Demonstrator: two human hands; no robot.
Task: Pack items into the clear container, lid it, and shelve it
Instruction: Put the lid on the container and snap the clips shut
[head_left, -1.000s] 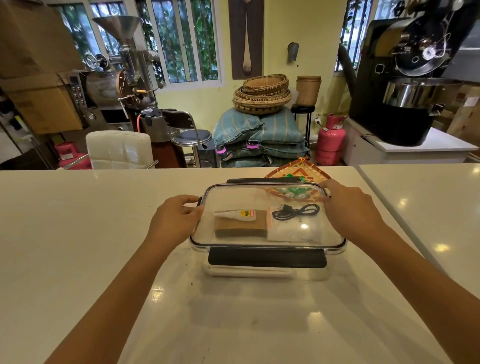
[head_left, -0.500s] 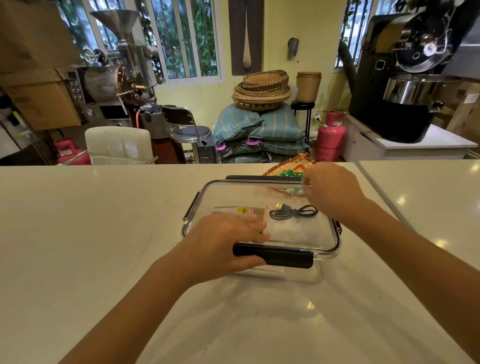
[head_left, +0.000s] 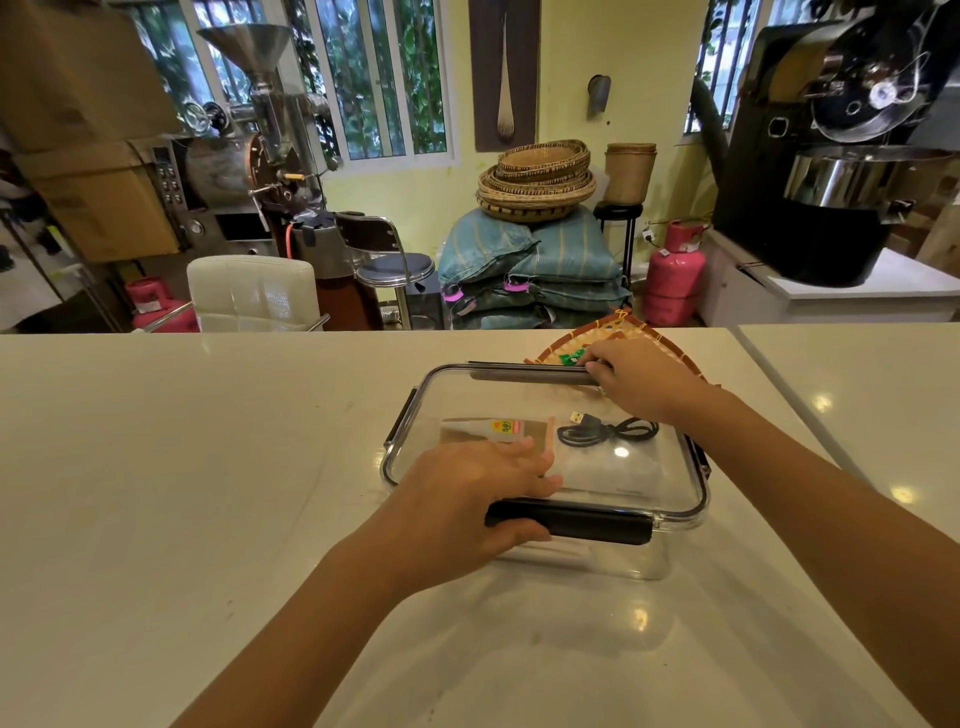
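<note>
- The clear container (head_left: 582, 564) sits on the tabletop (head_left: 182, 441), lid (head_left: 498, 400) on, a cable (head_left: 605, 430) inside.
- The left hand (head_left: 478, 499) grips the near black clasp (head_left: 571, 522), likely to snap it down.
- The right hand (head_left: 641, 384) pinches the far clasp (head_left: 530, 371), probably for the same reason.

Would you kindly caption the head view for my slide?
Both hands press the lid onto the clear container: left hand at the near latch, right hand at the far latch.

White worktop (head_left: 208, 467) ahead of me, yellow wall (head_left: 571, 62), barred windows (head_left: 374, 78), stacked baskets (head_left: 537, 179) on sacks (head_left: 524, 260), roasters either side.
</note>
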